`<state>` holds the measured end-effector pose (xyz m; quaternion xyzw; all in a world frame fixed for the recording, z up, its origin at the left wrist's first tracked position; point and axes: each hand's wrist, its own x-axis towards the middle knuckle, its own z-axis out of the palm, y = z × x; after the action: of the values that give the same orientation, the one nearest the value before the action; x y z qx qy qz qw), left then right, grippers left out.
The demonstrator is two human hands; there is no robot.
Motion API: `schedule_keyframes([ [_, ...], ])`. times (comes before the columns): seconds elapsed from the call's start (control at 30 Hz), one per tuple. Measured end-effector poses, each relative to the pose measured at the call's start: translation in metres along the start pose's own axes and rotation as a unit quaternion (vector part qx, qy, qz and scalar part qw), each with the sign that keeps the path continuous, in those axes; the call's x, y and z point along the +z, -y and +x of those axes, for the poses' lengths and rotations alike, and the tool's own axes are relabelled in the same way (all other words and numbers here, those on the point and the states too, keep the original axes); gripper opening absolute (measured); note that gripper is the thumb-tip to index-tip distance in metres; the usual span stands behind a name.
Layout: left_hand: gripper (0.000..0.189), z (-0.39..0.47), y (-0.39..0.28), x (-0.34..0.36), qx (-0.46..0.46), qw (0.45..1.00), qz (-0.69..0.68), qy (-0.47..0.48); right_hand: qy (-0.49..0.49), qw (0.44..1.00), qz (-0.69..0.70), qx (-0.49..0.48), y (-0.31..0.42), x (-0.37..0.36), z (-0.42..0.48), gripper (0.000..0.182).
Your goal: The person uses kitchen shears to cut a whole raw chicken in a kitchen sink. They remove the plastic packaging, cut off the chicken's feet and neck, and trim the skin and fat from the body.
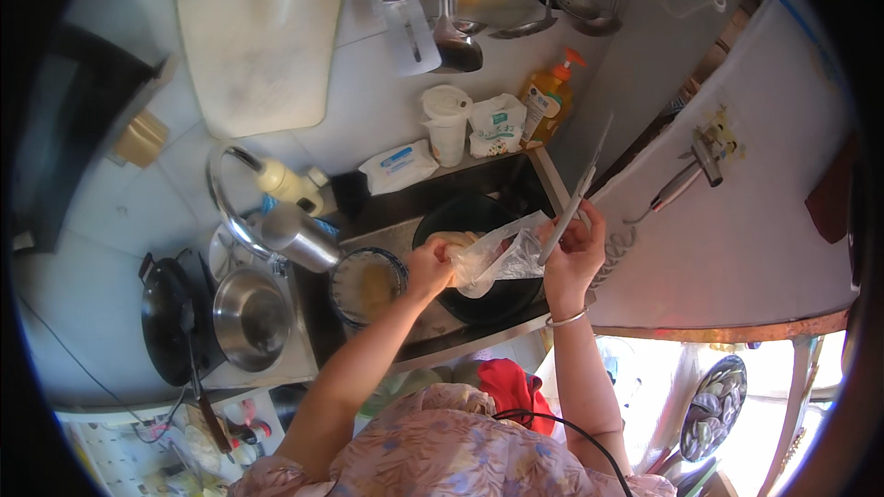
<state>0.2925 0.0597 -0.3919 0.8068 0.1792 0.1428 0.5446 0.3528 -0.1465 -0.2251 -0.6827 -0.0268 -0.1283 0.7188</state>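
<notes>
Over the sink, my left hand [431, 266] grips one end of a clear plastic bag [494, 254] that has something pale at that end. My right hand [574, 243] holds a pair of scissors or a knife, I cannot tell which, with its blade [599, 152] pointing up and away; the bag's other end is against these fingers. Below the bag is a dark round basin [449, 210] in the sink. Left of my left hand, a patterned bowl [368, 288] holds something yellowish in liquid, under the faucet's metal head [300, 236].
Behind the sink stand a wipes pack [398, 166], a lidded cup [447, 125], a printed packet [497, 125] and a pump bottle [547, 105]. A steel pot [252, 319] and black wok [169, 321] are at the left. Ladles [459, 48] and a cutting board [262, 41] hang behind.
</notes>
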Motion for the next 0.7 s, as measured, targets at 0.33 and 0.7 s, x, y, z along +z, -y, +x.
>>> schedule_keyframes([
  [0.33,0.055,-0.044,0.051,0.003,-0.052,0.995,0.046,0.072,0.043,0.992,0.104,0.056,0.0,0.001,-0.015,0.054],
  [0.7,0.04,-0.124,-0.038,-0.121,0.097,0.993,-0.061,-0.019,0.218,0.956,0.125,0.154,0.037,0.038,-0.062,0.05],
])
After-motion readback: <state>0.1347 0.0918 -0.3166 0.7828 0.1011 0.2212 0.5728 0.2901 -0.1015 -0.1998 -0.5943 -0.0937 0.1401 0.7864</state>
